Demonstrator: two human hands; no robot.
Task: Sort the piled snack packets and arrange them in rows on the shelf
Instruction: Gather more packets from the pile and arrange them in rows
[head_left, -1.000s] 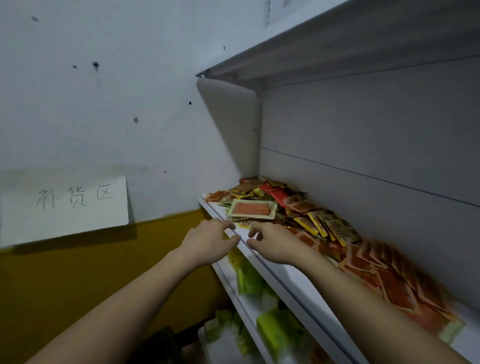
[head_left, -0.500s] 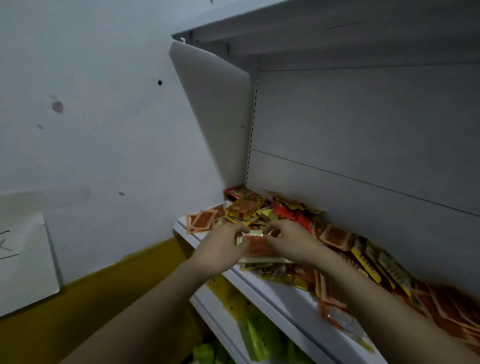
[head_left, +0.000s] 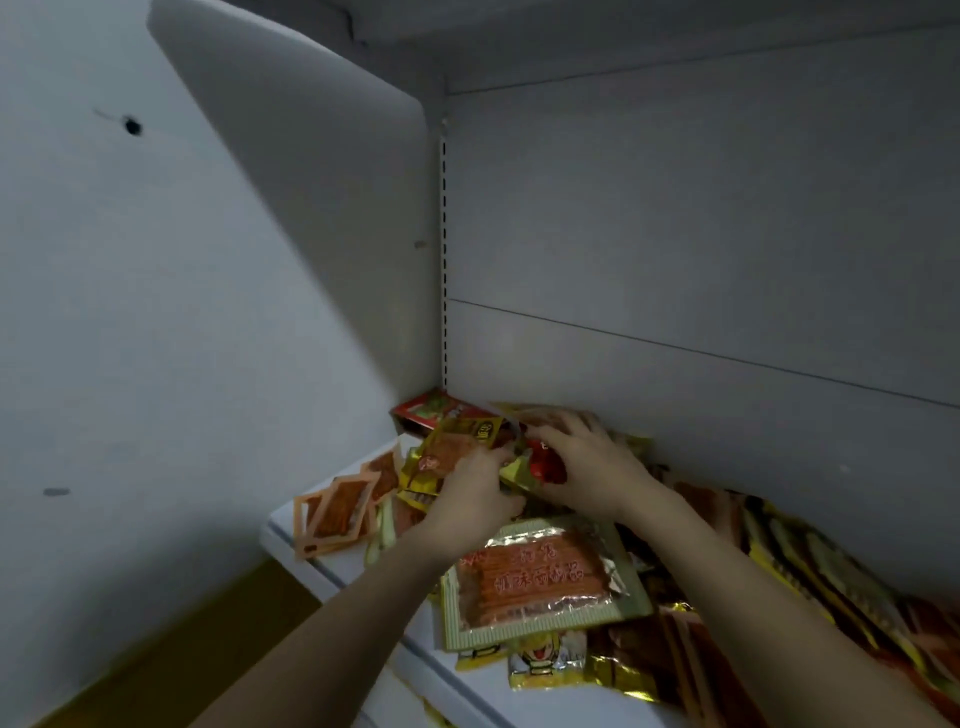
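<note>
Snack packets (head_left: 540, 577) orange, gold, crinkled, heaped on shelf (head_left: 332, 566); both hands (head_left: 530, 478) pinching packets, close together.

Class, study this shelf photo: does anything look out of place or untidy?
Yes. The snack packets lie in a jumbled, overlapping heap on the shelf, not in rows. Some orange packets at the left end overhang its front edge. Both hands, left and right, are in the heap.

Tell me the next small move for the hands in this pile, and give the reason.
Probably lift the red packet clear of the heap. The right hand and left hand both grip packets at the shelf's back corner, where everything lies jumbled and overlapping, with no tidy row visible there.
</note>
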